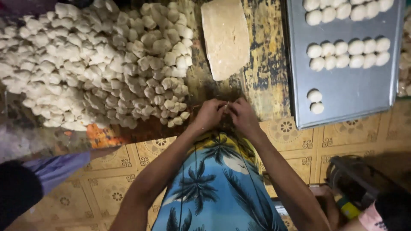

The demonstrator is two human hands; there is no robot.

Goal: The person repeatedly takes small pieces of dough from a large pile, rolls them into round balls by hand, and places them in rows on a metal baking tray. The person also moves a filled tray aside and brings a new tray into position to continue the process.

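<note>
Two hands are meeting at the table's near edge: the left hand [208, 114] and right hand [242, 116] are pinching a small dough piece [227, 108] together between their fingertips. Just ahead of them, a bare strip of worn table [265, 77] is lying open. Left of the left hand, a heap of dough lumps [94, 64] is spreading; right of the right hand, a metal tray [346, 85] is holding rolled balls [347, 53]. A flat dough slab [225, 37] is lying farther ahead.

Worn, mottled yellow-brown worktop [265, 64] carries a big heap of small dough pieces [94, 60] on its left, a flat tan dough slab [225, 38] at centre, and a grey metal tray [346, 85] w/ rows of dough balls [347, 53] on its right.
</note>
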